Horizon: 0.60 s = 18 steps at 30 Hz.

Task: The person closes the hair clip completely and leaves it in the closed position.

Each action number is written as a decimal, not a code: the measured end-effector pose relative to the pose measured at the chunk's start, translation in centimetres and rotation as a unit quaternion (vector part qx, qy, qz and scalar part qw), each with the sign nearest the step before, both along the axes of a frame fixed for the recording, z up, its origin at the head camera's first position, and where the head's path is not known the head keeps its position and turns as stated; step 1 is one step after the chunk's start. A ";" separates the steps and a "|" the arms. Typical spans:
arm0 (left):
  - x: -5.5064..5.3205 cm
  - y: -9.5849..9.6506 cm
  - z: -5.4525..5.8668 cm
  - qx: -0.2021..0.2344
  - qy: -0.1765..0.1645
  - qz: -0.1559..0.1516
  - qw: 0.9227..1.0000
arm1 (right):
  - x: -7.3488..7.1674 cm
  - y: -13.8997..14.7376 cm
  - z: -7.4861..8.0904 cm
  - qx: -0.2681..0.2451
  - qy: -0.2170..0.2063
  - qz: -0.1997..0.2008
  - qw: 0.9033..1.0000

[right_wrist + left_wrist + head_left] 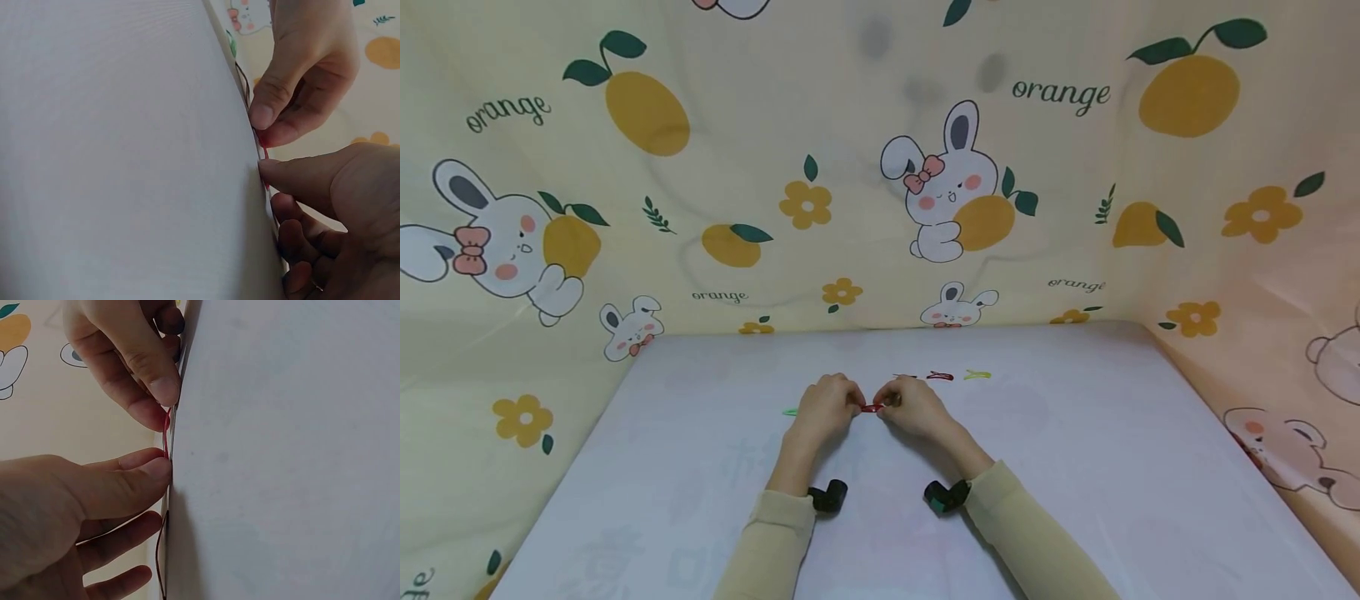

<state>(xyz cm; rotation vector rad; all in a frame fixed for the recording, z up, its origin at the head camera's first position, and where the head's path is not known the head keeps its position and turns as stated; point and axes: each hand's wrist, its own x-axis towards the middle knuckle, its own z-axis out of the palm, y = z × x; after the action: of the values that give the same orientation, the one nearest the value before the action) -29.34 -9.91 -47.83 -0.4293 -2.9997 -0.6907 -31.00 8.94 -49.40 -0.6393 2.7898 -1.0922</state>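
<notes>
Midway between two fingertip pinches: a red clip (872, 408)

The red clip is lying at or just above the tabletop (887, 533); whether it is touching cannot be told. At its left end, the left hand (829, 406) is pinching with thumb and forefinger; at its right end, the right hand (917, 408) is doing likewise. Good handling is probably calling for light, balanced pressure: both pinches should be bearing on the very ends, in one line, with the middle showing, since so thin a piece could easily be twisting or slipping under uneven force.

Beyond the red clip and to its right, a second red clip (939, 376) and a yellow clip (977, 375) are lying; to its left, past the left hand, a green clip (790, 412) is showing. The left wrist view is revealing a bowed red strand (165, 431) between the pinches and, left of the red clip, a dark clip (159, 556) that the left hand is apparently screening from the head view. Only the head view is setting out the farther clips distinctly.
</notes>
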 end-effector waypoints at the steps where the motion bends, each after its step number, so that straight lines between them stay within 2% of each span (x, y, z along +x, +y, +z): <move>1: 0.0 0.1 0.0 0.000 -0.002 0.002 1.000 | 0.0 0.0 0.0 0.000 0.000 0.001 1.000; 10: -0.1 0.3 -0.1 -0.001 -0.007 0.006 1.000 | 0.1 0.3 0.2 0.000 -0.006 -0.005 1.000; 18: -0.1 0.3 -0.2 0.001 0.001 0.005 1.000 | 0.1 0.8 0.6 -0.073 -0.037 -0.022 0.996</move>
<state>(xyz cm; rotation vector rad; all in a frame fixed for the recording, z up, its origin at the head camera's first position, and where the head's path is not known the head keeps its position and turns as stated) -29.44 -9.66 -48.07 -0.4134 -2.9962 -0.6925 -30.85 9.71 -48.79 -0.5408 2.6934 -1.3097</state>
